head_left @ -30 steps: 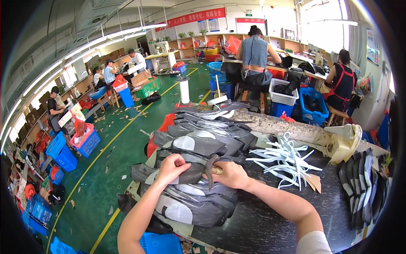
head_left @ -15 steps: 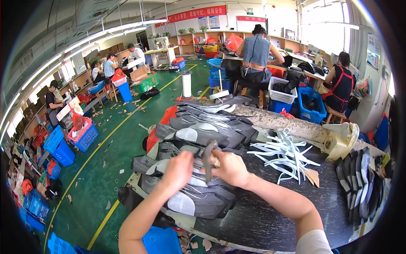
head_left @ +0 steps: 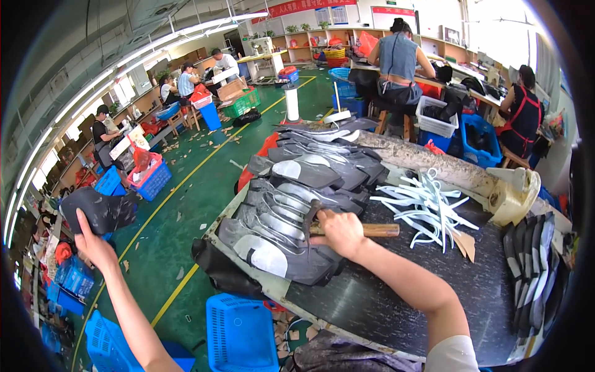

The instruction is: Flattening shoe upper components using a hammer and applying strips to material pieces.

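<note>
Out to the left, over the floor, my left hand (head_left: 94,247) grips a dark, curved shoe-upper piece (head_left: 99,209) between thumb and fingers. My right hand (head_left: 341,234) is closed round a hammer (head_left: 383,230) near its metal head, and the wooden handle sticks out to the right. Beneath the hammer head lies a row of overlapping grey and black shoe uppers (head_left: 263,211) with pale patches. They cover the left part of the dark tabletop (head_left: 372,291). To the right of the hammer sits a pile of pale blue strips (head_left: 427,208).
More stacked dark pieces (head_left: 527,273) stand at the table's right edge. A thick, stained roller (head_left: 421,158) runs along the far side. Blue baskets (head_left: 242,332) stand on the floor near me. Several people work at benches farther off, among them a person in a denim top (head_left: 396,62).
My left hand has swung from the stack out to the left, with a dark shoe-upper piece in it. My right hand stays over the stack with the hammer, whose handle now points right.
</note>
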Demonstrator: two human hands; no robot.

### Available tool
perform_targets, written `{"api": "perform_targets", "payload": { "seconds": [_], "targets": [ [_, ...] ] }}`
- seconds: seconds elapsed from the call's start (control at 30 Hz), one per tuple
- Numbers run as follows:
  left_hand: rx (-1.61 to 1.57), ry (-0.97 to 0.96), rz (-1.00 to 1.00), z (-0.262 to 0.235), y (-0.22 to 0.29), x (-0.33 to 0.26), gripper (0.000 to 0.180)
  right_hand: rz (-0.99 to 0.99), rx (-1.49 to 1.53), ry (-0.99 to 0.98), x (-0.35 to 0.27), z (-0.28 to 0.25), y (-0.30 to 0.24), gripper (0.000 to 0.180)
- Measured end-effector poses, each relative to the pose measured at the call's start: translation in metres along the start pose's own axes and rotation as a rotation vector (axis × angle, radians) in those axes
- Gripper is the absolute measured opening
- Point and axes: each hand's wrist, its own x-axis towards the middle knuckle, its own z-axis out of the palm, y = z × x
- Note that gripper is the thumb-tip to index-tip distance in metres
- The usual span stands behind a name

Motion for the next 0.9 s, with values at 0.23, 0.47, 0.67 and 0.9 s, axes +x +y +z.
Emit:
{"api": "perform_targets", "payload": {
  "seconds": [0.23,0.47,0.67,0.9],
  "targets": [
    [0.447,-0.889,0.419,0.040,0.149,-0.277,0.054,-0.052,0.137,0.213,-0.111,-0.087,0.025,0.045],
    [-0.223,-1.611,0.408,0.174,0.226,-0.484,0.050,0.234,0.380,0.293,-0.271,-0.147,0.055,0.045],
    [-0.478,-1.906,0.471,0.182,0.214,-0.445,0.038,0.295,0.565,-0.113,-0.344,-0.169,0.033,0.035],
    [-0.307,-2.123,-0.200,0.256,0.187,-0.457,0.025,0.284,0.464,-0.135,-0.361,-0.136,0.030,0.040]
  ]
}}
